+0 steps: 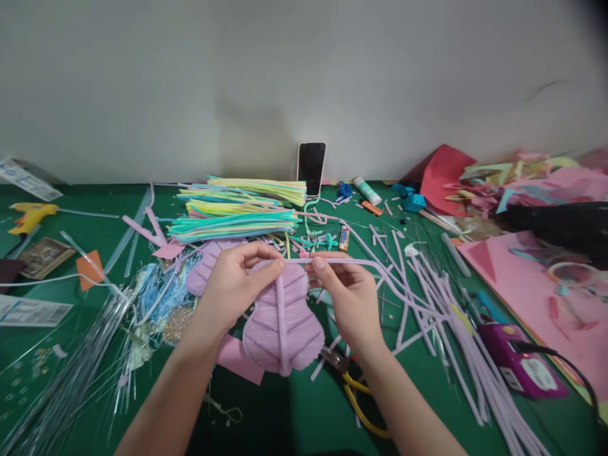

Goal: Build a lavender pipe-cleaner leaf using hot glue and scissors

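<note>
A lilac leaf-shaped piece point(304, 335) with wavy edges, ribs and a thick middle stem hangs in front of me. My left hand point(237, 278) pinches its top between thumb and fingers. A lilac pipe cleaner point(363, 261) runs across the top of the piece and out to the right. My right hand point(349, 297) is closed on this pipe cleaner just right of the piece, thumb on top. Another lilac piece point(209, 263) lies on the table, partly covered by my left hand. Below my right hand are yellow-handled scissors point(356, 396).
Bundles of coloured pipe cleaners point(237, 221) lie at the back, near an upright phone point(311, 168). Loose lilac pipe cleaners point(460, 342) and a purple device point(520, 361) sit right. On the left are a yellow glue gun point(31, 216) and silvery strands point(80, 354).
</note>
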Tool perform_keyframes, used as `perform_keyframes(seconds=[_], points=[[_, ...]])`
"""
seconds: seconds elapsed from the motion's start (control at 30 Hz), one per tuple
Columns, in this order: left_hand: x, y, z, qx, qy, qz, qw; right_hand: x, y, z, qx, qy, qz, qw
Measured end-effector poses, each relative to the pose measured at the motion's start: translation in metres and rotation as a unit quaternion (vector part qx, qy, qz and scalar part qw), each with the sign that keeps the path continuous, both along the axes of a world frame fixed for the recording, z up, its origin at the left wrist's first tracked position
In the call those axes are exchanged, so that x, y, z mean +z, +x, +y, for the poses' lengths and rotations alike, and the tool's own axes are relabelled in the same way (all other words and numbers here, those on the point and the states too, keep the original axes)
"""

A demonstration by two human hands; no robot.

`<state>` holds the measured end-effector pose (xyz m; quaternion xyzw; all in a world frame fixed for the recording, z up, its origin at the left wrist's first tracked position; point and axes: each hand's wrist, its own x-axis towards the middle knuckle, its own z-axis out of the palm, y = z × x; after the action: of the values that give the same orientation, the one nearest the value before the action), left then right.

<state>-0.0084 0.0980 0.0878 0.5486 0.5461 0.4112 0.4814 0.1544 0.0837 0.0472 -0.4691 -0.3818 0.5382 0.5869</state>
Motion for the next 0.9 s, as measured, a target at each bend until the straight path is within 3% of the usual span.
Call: perform_keyframes(seconds=[0.23,0.33,0.37,0.43,0.5,0.57,0.63,0.73,0.9], points=[[0.004,0.000,0.002,0.013,-0.006,-0.001,1.000,0.001,0.005,0.002,0.019,-0.016,-0.053,0.998],[0.005,-0.002,0.003,0.021,-0.016,-0.010,1.000,0.007,0.016,-0.014,0.094,-0.010,-0.190,0.977],[0.005,-0.002,0.003,0.021,-0.020,-0.012,1.000,0.011,0.021,-0.020,0.105,0.007,-0.257,0.961],[0.006,-0.003,0.003,0.015,-0.031,-0.019,0.999,0.022,0.032,-0.026,0.010,0.065,-0.365,0.929],[0.006,-0.004,0.004,0.009,-0.040,-0.033,0.999,0.032,0.040,-0.023,-0.056,0.169,-0.460,0.870],[0.006,-0.004,0.004,0.006,-0.043,-0.050,0.998,0.037,0.045,-0.014,-0.034,0.266,-0.519,0.811],[0.006,-0.005,0.004,0.005,-0.042,-0.061,0.997,0.034,0.045,-0.003,0.038,0.306,-0.541,0.783],[0.004,-0.007,0.002,0.008,-0.041,-0.067,0.997,0.024,0.040,0.000,0.110,0.288,-0.522,0.795],[0.000,-0.008,0.003,0.027,-0.048,-0.057,0.997,0.009,0.025,-0.019,0.109,0.220,-0.473,0.846]])
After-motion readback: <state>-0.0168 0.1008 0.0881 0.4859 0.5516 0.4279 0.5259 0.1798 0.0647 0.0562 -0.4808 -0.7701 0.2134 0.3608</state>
